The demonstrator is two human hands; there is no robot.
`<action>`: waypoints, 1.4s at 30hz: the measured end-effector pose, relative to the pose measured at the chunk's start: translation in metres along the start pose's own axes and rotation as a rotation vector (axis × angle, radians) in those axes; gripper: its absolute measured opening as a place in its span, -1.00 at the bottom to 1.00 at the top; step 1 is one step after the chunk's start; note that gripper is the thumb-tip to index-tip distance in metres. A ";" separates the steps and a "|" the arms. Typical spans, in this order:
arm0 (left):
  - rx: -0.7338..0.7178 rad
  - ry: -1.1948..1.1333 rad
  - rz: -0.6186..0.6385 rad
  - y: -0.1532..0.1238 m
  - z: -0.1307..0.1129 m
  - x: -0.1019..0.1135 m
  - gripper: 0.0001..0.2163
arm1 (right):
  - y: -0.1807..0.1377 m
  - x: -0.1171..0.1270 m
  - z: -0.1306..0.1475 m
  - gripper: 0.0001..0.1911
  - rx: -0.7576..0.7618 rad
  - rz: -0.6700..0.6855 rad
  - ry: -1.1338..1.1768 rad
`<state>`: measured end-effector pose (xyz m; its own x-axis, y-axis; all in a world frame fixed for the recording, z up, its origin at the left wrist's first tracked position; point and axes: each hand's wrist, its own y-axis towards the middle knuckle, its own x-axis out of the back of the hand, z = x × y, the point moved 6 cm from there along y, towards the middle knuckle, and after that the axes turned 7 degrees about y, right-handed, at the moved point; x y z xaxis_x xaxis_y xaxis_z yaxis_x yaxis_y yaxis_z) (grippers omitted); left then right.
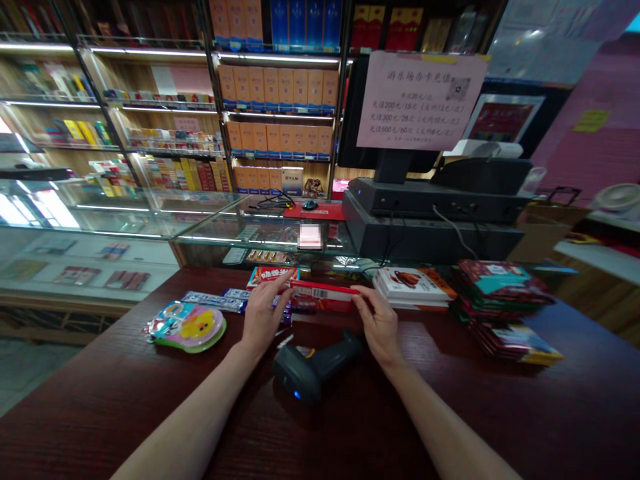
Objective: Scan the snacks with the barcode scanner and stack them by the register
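Observation:
A flat red box [324,291] with a barcode on its narrow side is held level above the dark counter. My left hand [261,319] grips its left end, thumb against it and index finger reaching forward. At the right end my right hand [379,325] pinches the box between thumb and fingers. Between my wrists a dark grey barcode scanner [315,370] lies on its side, a blue light glowing on it. Just beyond my left hand are another red package [260,276] and blue-and-white wrapped bars [215,301], partly covered by the hand.
A colourful toy pack [187,327] lies at left. White boxes [413,287] and a stack of chocolate packets [503,290] stand at right, with more packets [517,341] in front. A glass display case [220,227] and a till screen [355,113] are behind.

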<state>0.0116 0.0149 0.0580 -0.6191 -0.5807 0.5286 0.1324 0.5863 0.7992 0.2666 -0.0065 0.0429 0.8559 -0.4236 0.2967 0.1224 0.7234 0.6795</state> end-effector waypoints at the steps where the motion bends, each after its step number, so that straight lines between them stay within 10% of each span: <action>1: -0.018 -0.004 0.020 0.000 -0.001 -0.001 -0.58 | 0.001 0.001 -0.002 -0.71 -0.028 -0.013 0.020; 13: -0.178 0.120 0.258 -0.001 -0.008 -0.017 -0.03 | 0.005 0.002 -0.012 -0.66 -0.209 -0.051 0.111; 34: -0.240 0.312 0.273 0.001 -0.012 -0.011 -0.28 | 0.003 0.001 -0.017 -0.51 -0.309 -0.038 0.158; 42: -0.191 0.343 0.196 0.006 0.002 -0.001 -0.30 | 0.003 0.003 0.001 -0.58 -0.102 0.043 0.104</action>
<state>0.0116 0.0196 0.0619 -0.2793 -0.6414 0.7145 0.3824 0.6083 0.6955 0.2693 -0.0064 0.0464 0.9083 -0.3361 0.2491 0.1304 0.7932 0.5948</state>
